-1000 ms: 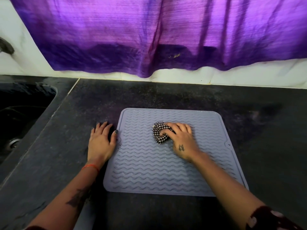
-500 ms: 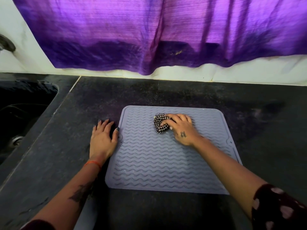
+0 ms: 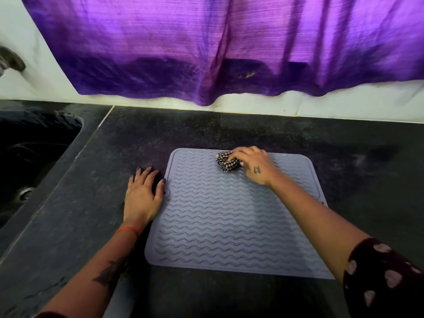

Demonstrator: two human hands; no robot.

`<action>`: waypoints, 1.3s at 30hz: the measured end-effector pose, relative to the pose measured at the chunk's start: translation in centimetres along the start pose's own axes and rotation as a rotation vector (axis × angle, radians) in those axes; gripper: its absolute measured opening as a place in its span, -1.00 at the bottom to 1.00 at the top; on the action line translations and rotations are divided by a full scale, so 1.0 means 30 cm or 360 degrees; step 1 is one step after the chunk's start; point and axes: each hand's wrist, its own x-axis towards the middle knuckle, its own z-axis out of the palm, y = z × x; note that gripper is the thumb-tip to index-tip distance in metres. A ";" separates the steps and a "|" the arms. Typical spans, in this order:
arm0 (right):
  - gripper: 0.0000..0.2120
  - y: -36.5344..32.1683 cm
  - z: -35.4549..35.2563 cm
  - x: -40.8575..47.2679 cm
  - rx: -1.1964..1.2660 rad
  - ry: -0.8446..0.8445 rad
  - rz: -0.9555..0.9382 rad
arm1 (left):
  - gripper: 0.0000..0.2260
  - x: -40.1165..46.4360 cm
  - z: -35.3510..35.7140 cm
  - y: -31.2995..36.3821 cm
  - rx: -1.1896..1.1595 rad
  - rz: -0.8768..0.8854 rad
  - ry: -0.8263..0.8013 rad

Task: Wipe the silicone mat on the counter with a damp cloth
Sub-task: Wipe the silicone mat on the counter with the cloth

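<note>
A grey-lilac silicone mat [image 3: 224, 216] with wavy ridges lies flat on the dark counter [image 3: 358, 171]. My right hand [image 3: 254, 166] presses a bunched black-and-white checked cloth [image 3: 227, 162] onto the mat close to its far edge, fingers curled over it. My left hand [image 3: 143, 196] lies flat on the counter at the mat's left edge, fingers spread, the thumb touching the mat's rim.
A dark sink [image 3: 29, 157] is sunk into the counter at the left, with a tap [image 3: 11, 61] on the wall above it. A purple curtain [image 3: 229, 47] hangs over the white wall behind the counter. Bare counter surrounds the mat.
My right hand has slid the cloth away from me, from the mat's middle up to its far edge. The left hand has stayed at the mat's left rim.
</note>
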 end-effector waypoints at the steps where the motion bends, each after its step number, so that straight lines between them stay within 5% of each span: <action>1: -0.47 0.013 0.001 -0.001 -0.0042 0.0059 0.0036 | -0.39 0.000 -0.001 0.000 -0.0004 -0.0002 0.0005; 6: -0.39 0.047 0.050 -0.034 -0.0169 0.0084 0.0142 | -0.42 0.001 0.002 0.000 0.0002 -0.0003 0.0003; 11: -0.51 0.078 -0.042 -0.006 0.0154 -0.0058 0.0173 | -0.43 -0.003 -0.002 -0.001 -0.0001 -0.0005 0.0012; 19: -0.47 0.109 -0.012 -0.082 -0.0050 0.0000 0.0346 | -0.49 0.001 0.002 0.000 0.0005 -0.0009 -0.0008; 39: -0.41 -0.054 0.068 -0.259 -0.0038 0.0112 0.0299 | -0.49 0.002 0.002 -0.002 0.0024 -0.0004 -0.0013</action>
